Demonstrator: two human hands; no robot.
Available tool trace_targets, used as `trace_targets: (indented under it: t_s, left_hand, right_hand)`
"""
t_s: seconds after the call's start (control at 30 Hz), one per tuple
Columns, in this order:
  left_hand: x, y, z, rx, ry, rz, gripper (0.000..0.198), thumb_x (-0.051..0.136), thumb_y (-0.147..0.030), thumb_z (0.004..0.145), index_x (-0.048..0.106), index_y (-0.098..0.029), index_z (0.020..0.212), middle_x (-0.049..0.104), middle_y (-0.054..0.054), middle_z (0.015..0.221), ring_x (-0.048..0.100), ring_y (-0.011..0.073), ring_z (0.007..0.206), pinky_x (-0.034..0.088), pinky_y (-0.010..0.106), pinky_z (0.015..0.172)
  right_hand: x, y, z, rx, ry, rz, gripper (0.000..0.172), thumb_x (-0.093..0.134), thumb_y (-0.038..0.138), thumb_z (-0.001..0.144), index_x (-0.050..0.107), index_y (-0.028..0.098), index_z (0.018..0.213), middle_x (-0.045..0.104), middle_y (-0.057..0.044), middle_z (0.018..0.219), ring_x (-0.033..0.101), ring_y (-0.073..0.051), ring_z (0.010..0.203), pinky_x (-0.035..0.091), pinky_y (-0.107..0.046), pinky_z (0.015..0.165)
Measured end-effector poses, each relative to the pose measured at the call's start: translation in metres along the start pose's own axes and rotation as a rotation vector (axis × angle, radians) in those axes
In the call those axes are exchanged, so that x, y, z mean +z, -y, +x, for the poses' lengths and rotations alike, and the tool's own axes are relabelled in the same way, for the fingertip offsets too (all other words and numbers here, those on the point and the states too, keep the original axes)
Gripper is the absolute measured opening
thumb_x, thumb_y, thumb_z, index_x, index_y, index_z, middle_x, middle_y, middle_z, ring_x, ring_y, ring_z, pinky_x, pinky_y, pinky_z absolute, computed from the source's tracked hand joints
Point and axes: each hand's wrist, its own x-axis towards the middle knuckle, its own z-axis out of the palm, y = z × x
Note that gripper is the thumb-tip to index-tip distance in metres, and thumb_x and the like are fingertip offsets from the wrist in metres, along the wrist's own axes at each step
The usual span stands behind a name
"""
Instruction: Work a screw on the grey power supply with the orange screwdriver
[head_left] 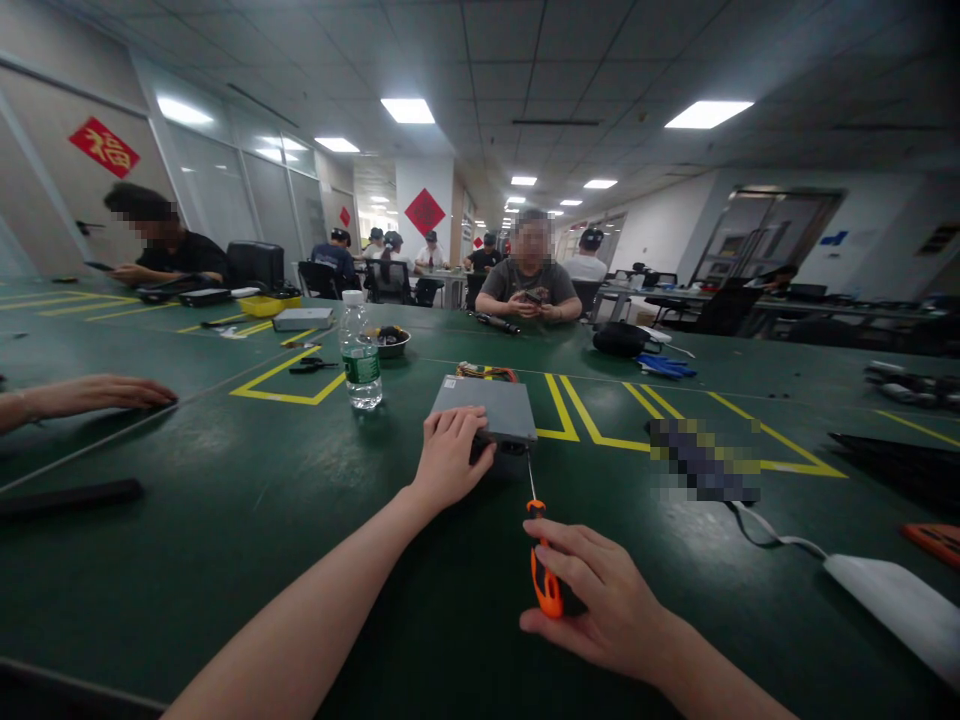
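Observation:
A grey metal computer power supply point(499, 398) lies on the green table, with a bundle of coloured wires point(487, 373) at its far side. My left hand point(454, 455) grips its near left corner, fingers over the top and thumb at the near face. In my right hand point(592, 580) is a screwdriver point(546, 580) with an orange and black handle, held between the fingers and thumb. Its shaft points away from me, and the tip meets the near right corner of the power supply. Whether it sits in a screw is too small to tell.
A water bottle point(361, 355) stands left of the power supply, before a metal bowl point(391, 343). Another person's hand point(105, 395) rests at the left. On the right lie blue gloves point(665, 367) and a white power strip point(892, 610) with its cable. A person sits opposite.

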Motion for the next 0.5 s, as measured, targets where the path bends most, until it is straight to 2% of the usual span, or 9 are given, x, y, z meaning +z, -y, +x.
trace_targets:
  t_s: [0.1,0.27,0.4,0.5]
  left_hand:
    - [0.0,0.0,0.0,-0.002,-0.003,0.006,0.025,0.056,-0.028,0.079,0.051,-0.023,0.103,0.057,0.003,0.121,0.047,0.0215,0.112,0.029,0.04,0.094]
    - [0.001,0.0,0.0,0.002,-0.01,0.007,0.025,0.055,-0.028,0.08,0.052,-0.023,0.104,0.057,0.003,0.121,0.047,0.0215,0.112,0.029,0.04,0.094]
    - [0.001,0.0,0.0,0.001,-0.005,0.004,0.025,0.055,-0.028,0.08,0.051,-0.023,0.104,0.057,0.003,0.121,0.047,0.0217,0.112,0.029,0.04,0.094]
    - [0.001,0.001,0.0,-0.002,0.001,0.006,0.025,0.056,-0.028,0.079,0.051,-0.023,0.103,0.057,0.003,0.121,0.047,0.0215,0.112,0.029,0.04,0.095]
  right_hand:
    - [-0.002,0.002,0.001,0.021,0.047,0.019,0.033,0.048,0.038,0.087,0.05,0.012,0.108,0.06,-0.017,0.109,0.061,-0.023,0.093,0.052,-0.034,0.074]
    - [-0.002,0.004,0.008,-0.056,0.135,-0.069,0.035,0.043,0.038,0.091,0.053,0.015,0.115,0.059,-0.017,0.109,0.061,-0.024,0.092,0.052,-0.037,0.072]
    - [0.002,0.005,0.011,-0.054,0.054,-0.056,0.034,0.046,0.042,0.091,0.054,0.012,0.106,0.062,-0.018,0.105,0.063,-0.022,0.083,0.052,-0.034,0.066]
    - [0.006,0.005,0.01,-0.014,0.02,-0.004,0.034,0.048,0.044,0.089,0.051,0.013,0.102,0.064,-0.017,0.102,0.064,-0.021,0.085,0.053,-0.033,0.071]
